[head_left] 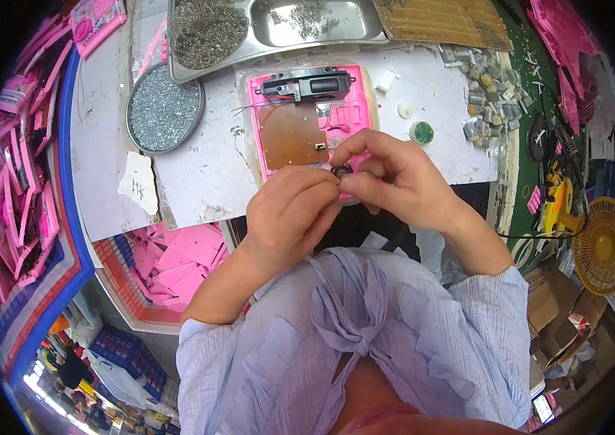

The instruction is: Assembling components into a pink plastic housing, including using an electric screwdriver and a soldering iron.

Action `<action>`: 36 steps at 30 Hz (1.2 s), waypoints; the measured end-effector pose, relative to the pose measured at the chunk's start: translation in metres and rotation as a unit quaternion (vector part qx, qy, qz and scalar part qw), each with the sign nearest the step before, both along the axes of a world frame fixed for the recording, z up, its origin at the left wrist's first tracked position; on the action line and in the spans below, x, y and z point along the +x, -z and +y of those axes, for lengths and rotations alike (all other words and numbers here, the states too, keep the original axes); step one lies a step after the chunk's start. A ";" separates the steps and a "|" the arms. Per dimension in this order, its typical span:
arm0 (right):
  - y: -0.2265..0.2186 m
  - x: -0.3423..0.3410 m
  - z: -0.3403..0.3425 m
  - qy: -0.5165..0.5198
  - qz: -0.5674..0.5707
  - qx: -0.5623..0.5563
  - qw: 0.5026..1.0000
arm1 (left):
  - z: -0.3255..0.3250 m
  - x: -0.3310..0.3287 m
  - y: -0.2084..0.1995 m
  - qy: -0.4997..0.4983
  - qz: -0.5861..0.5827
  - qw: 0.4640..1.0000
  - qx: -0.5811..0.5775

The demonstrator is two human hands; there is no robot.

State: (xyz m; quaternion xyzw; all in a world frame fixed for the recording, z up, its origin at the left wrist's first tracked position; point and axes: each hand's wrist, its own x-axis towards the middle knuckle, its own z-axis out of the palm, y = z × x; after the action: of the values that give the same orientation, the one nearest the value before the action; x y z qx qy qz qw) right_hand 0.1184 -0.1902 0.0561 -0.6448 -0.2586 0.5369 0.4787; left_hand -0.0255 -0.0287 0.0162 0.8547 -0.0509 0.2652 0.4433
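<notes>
Just over the near edge of a pink plastic housing [357, 116], my two hands meet at the fingertips. Between them is a small dark round part [341, 172], too small and covered to name more closely. My left hand [289, 210] is closed in a pinch at its left side. The thumb and forefinger of my right hand [405, 177] are closed on it from the right. Inside the housing lie a brown circuit board [289, 138] and, at the far end, a black mechanism [315, 85]. Thin coloured wires run from the board's far left corner.
A round tin of small screws [164, 109] stands left of the housing, with a metal tray [271, 52] of tiny parts behind. Small metal-and-white components [489, 94] are heaped at the right. A green round container [421, 133] sits nearer. Pink panels [184, 261] fill a crate below left.
</notes>
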 end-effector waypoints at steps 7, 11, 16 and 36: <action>0.018 -0.004 -0.006 0.013 -0.345 0.207 0.915 | 0.001 -0.005 0.004 -0.004 0.059 0.990 -0.131; 0.027 -0.004 -0.007 0.020 -0.369 0.265 0.891 | 0.001 -0.005 0.003 -0.006 0.062 0.994 -0.088; 0.032 -0.005 -0.007 0.032 -0.383 0.288 0.877 | -0.002 -0.002 0.005 -0.021 0.042 0.998 -0.047; 0.035 0.027 -0.052 0.145 -0.420 0.174 0.879 | 0.018 0.060 -0.002 -0.084 0.066 0.974 0.199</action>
State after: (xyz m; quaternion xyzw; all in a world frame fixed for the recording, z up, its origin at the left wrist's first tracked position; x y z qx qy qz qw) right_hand 0.1452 -0.2419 0.0206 -0.7465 -0.4285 0.0865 0.5017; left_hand 0.0347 -0.0103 0.0185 0.9425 -0.0013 0.2292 0.2432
